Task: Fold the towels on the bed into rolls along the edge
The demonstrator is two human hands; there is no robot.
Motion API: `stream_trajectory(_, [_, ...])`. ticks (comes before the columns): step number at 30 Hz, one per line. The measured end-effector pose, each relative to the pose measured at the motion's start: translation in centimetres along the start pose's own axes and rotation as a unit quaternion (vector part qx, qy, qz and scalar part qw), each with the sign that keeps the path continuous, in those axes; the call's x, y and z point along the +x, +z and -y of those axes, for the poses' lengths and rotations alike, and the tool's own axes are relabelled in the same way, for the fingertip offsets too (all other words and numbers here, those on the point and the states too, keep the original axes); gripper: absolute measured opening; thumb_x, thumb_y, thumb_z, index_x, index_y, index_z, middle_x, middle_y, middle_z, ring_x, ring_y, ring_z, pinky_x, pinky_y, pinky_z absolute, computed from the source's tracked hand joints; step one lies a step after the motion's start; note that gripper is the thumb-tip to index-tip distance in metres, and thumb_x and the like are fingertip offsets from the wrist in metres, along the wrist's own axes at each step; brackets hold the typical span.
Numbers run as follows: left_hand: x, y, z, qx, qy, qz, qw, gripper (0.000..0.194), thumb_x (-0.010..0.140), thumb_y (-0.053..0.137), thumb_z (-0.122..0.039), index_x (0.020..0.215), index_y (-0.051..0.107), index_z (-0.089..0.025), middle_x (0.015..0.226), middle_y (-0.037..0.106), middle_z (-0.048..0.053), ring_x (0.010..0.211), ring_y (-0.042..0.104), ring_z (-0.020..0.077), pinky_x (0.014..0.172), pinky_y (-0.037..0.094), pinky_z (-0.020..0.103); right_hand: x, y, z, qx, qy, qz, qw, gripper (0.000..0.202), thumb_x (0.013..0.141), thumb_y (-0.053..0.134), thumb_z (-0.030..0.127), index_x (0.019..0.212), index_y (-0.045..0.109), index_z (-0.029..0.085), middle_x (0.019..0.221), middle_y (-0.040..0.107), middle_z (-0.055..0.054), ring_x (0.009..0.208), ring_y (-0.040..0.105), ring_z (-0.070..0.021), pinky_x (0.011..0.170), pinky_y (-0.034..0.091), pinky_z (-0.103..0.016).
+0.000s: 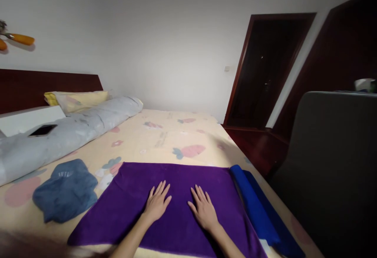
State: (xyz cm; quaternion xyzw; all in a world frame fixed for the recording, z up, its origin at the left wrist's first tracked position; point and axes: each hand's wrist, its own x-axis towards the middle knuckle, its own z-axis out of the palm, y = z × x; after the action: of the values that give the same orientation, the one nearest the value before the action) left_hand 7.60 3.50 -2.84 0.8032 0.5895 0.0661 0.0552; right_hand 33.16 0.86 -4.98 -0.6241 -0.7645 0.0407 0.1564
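A purple cloth point(179, 222) is spread out on the bed, its far edge nearly straight. Both hands rest palm down on it with fingers apart: my left hand point(157, 203) left of the middle, my right hand point(203, 207) right of the middle, a strip of cloth between them. Neither hand holds anything. Along the cloth's right side lie long blue folded or rolled cloths point(256, 207). A crumpled grey-blue cloth point(66, 191) sits to the left, apart from the purple one.
On the patterned bed sheet point(165, 132), a long grey roll point(88, 122) lies at the left with a phone point(43, 130) on it. Behind are a white box point(32, 118) and a yellow pillow point(84, 100). A dark chair back point(335, 163) stands right of the bed.
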Motion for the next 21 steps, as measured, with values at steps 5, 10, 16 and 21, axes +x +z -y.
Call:
stream_trajectory(5, [-4.3,-0.6,7.8,0.030,-0.238,-0.033,0.970,0.062,0.095,0.025,-0.052,0.152,0.027,-0.028,0.161,0.021,0.005,0.148,0.018,0.0243,0.117,0.017,0.053,-4.9,-1.2,-6.6,-0.084,0.117,-0.054,0.988,0.072,0.091,0.031,0.066,0.146,0.040,0.020,0.155,0.034,-0.012,0.144,0.029,-0.0300,0.116,0.026,-0.054])
stream_trajectory(10, [-9.8,0.4,17.2,0.009,-0.360,-0.097,0.928,0.062,0.093,0.026,-0.043,0.153,0.022,-0.029,0.160,0.026,0.004,0.146,0.025,0.0213,0.115,0.024,0.047,-9.1,-0.3,-12.8,-0.070,0.122,-0.097,0.985,0.081,0.089,0.025,0.068,0.144,0.042,0.012,0.153,0.038,-0.015,0.144,0.028,-0.0305,0.112,0.037,-0.047])
stream_trajectory(16, [-12.0,0.4,18.8,0.003,-0.412,-0.134,0.901,0.062,0.091,0.027,-0.041,0.153,0.022,-0.033,0.155,0.038,0.004,0.143,0.032,0.0253,0.112,0.025,0.055,-11.2,-0.3,-14.2,-0.021,0.095,-0.113,0.989,0.071,0.088,0.029,0.062,0.137,0.052,0.015,0.145,0.050,-0.014,0.137,0.042,-0.0282,0.108,0.043,-0.044])
stream_trajectory(21, [-13.6,-0.1,18.4,0.016,-0.427,-0.168,0.889,0.062,0.090,0.032,-0.043,0.150,0.029,-0.034,0.149,0.047,0.007,0.143,0.032,0.0306,0.110,0.024,0.061,-14.2,-0.7,-15.8,-0.016,0.078,-0.093,0.992,0.062,0.087,0.030,0.053,0.132,0.057,0.020,0.138,0.057,-0.013,0.126,0.055,-0.0306,0.097,0.051,-0.047])
